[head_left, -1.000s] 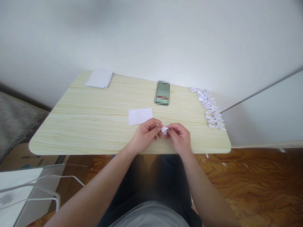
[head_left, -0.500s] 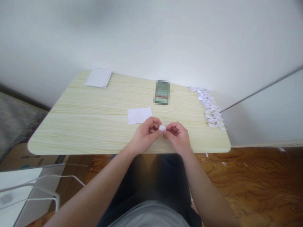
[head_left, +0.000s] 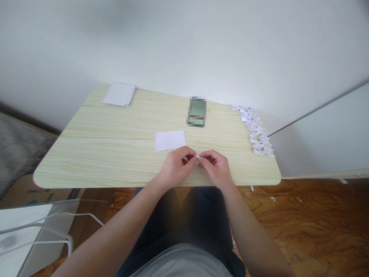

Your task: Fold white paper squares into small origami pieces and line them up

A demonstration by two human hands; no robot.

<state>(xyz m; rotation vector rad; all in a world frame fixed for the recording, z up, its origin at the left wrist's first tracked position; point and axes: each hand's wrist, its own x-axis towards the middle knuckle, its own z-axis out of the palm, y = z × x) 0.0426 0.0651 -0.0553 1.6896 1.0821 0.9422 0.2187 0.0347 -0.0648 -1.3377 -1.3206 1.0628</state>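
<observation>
Paper scrap (head_left: 197, 158) pinched between both hands (head_left: 196, 167).

— What is the person wearing, as seen from the head camera?

— The left hand (head_left: 176, 168) and right hand (head_left: 216, 169) are both bare: no gloves, no rings, no watch or band at either wrist.

— And sleeves?

— None in view. Both forearms are uncovered from the wrists right down to the bottom edge of the picture (so any sleeve ends above the elbow, out of sight).

— The rest of the clothing?

— A light grey top (head_left: 184, 263) shows at the bottom middle, plain, without print or buttons. Above it lie dark trousers (head_left: 198, 219), navy or black, rather blurred, with no seams or pockets that can be made out.
</observation>
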